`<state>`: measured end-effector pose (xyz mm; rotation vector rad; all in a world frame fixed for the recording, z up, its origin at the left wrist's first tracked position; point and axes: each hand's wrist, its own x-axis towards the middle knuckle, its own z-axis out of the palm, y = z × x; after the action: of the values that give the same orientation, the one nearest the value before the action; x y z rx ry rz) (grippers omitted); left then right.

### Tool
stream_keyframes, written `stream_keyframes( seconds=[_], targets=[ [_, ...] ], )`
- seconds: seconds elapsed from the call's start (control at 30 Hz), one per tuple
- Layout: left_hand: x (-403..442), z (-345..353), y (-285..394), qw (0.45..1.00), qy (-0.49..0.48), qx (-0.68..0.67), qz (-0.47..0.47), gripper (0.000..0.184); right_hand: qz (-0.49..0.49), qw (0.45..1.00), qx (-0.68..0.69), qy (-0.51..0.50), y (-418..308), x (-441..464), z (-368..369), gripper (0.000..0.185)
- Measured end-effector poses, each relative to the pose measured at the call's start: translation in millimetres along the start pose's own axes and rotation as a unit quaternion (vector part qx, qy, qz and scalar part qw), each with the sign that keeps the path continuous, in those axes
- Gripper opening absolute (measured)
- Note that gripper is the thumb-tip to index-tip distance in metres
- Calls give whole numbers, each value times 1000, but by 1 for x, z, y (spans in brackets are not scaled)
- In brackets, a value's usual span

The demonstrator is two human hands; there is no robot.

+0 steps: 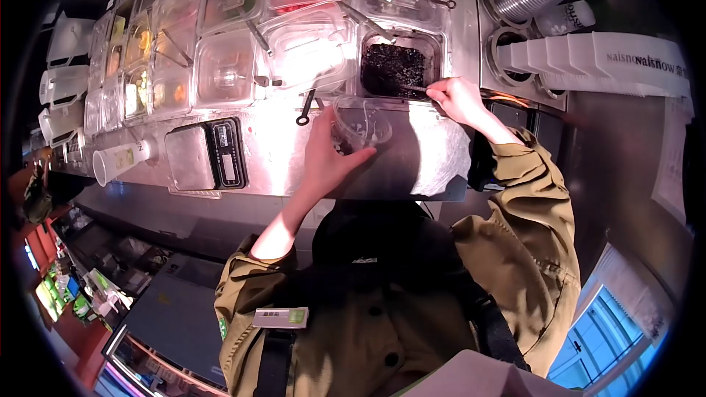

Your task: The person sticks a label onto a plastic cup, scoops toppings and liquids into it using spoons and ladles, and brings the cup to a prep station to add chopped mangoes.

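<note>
Left hand [326,156]: grip curved part-open, thumb and fingers holding a clear cup [371,123] with pale lettering, in front of the container row; whether its base touched the tabletop [273,136] could not be told. Right hand [460,101]: grip narrow, fingers pinched on a slim utensil handle [416,90], mostly hidden, at the near right corner of a tub of dark contents [396,66]. Tabletop: metal, glossy, bright with glare; it carried a digital scale [193,158] and a printed cup [122,162] left of the hands, with lidded clear containers [226,66] in rows behind. Room: stacked white cups [588,65] lay at right; a blue-lit door [588,342] stood lower right.
</note>
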<state>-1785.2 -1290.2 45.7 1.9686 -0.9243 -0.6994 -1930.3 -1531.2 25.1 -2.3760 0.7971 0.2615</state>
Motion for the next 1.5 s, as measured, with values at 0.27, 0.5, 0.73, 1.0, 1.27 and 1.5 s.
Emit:
stream_keyframes(
  seconds=[0.27, 0.5, 0.73, 1.0, 1.27, 1.5],
  targets=[
    [18, 12, 12, 997, -20, 66, -24, 87, 38, 993, 109, 12, 35, -27, -24, 22],
    [39, 24, 21, 999, -33, 31, 3, 87, -261, 932, -167, 188, -24, -73, -58, 19],
    [24, 15, 21, 999, 17, -20, 19, 88, -162, 949, -165, 213, -8, -52, -53, 23],
    [13, 0, 17, 999, 30, 22, -2, 86, -270, 929, -166, 190, 0, 20, 24, 8],
    [11, -3, 23, 999, 12, 28, -16, 84, -39, 996, 82, -13, 13, -1, -11, 21],
    [25, 11, 9, 998, -8, 44, 41, 84, -70, 979, 184, 53, 37, -36, -32, 20]
  ],
)
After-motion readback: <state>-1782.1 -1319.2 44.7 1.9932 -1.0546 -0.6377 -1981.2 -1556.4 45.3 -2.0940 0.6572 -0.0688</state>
